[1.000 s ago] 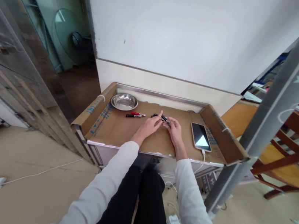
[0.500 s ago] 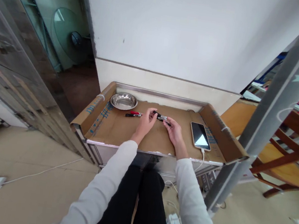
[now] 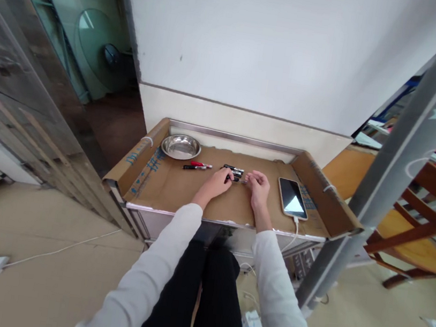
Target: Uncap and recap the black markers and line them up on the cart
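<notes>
Left hand (image 3: pixel 217 182): fingers pinching black pen (image 3: pixel 235 179) at bench (image 3: pixel 175 195), between front and back edges. Right hand (image 3: pixel 258 184): fingers pinching pen's thin end. Loosened pinch could send pen rolling frontward; stray knuckle could scatter loose pens (image 3: pixel 232 168).

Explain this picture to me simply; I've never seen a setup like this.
There is no machine here: a person works with bare hands, the left hand and right hand. A camera worn on the head looks forward and down, so you see both arms from above.

On the cardboard lie a metal bowl, a red pen with a black pen beside it, more dark pens behind the hands, and a phone.

The left fingers seem to hold a dark pen; the right fingertips are near its other end, too small to judge their grip.
</notes>
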`<state>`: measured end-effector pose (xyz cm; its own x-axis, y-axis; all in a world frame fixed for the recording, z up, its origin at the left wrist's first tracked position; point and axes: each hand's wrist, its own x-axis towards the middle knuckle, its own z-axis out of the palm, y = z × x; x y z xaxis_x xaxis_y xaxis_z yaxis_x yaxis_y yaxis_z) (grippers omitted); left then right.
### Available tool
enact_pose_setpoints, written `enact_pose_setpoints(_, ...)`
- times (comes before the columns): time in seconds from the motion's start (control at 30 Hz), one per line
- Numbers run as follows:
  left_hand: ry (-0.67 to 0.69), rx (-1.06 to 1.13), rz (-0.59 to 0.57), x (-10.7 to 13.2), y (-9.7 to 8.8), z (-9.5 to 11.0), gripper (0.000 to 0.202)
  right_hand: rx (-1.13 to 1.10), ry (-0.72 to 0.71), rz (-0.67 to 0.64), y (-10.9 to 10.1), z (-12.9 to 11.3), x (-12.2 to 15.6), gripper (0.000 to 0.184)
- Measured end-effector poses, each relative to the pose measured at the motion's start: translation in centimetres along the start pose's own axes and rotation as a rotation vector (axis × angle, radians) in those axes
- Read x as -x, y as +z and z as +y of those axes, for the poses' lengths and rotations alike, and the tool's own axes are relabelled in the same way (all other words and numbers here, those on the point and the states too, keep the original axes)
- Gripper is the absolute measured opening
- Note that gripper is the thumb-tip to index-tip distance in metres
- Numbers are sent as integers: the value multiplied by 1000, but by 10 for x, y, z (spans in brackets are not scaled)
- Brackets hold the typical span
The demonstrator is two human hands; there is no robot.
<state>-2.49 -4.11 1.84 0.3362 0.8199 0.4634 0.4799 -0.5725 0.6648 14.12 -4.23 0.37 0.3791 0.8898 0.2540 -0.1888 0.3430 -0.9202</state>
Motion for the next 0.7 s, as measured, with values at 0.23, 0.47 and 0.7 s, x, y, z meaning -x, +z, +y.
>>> enact_pose_setpoints(0.23, -65, -178, 14, 1, 0, 1, 17, 243, -169, -233, 9, -4, 7, 23)
enact_pose_setpoints(0.47, -154, -356, 38, 0, 7, -6, 12, 424, -221, -512, 12, -2, 11, 17)
enact_pose_setpoints(0.7, -156, -353, 95, 1, 5, -7, 18, 868, -326, -397, 15, -10, 17, 22)
